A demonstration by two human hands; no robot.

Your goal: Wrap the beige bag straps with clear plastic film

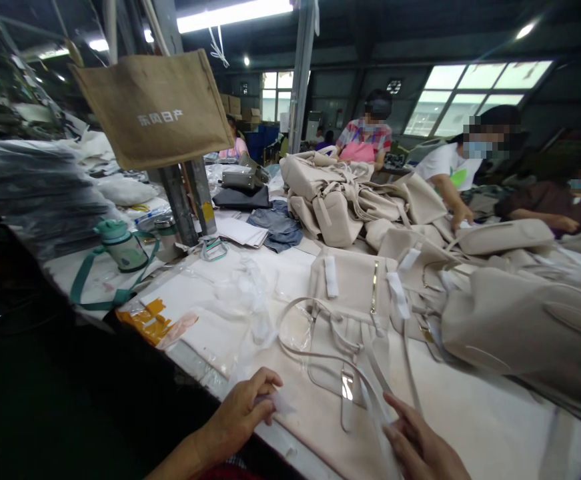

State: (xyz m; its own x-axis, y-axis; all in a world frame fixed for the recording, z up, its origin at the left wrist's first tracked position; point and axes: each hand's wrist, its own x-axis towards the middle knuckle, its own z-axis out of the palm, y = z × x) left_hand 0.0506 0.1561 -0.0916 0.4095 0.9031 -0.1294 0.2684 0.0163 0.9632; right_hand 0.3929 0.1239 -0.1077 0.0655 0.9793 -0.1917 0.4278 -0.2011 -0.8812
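Observation:
My left hand [247, 410] is closed at the table's front edge, its curled fingers pinching a crumpled piece of thin translucent wrapping [281, 403]. A beige leather bag [347, 287] lies flat in front of me, with gold-coloured hardware and a white wrap round one handle part. Its long thin strap [320, 355] loops across the bag toward my right hand [420, 440]. That hand has its fingers stretched out and apart beside the strap's lower end and a blurred pale strip; whether it touches them is unclear.
Beige bags [340, 200] are heaped at the back and right. To the left stand a green bottle [125, 247] with a strap, orange tape scraps [153, 320] and a metal post [176, 207] carrying a brown pouch [155, 110]. Several co-workers are across the table.

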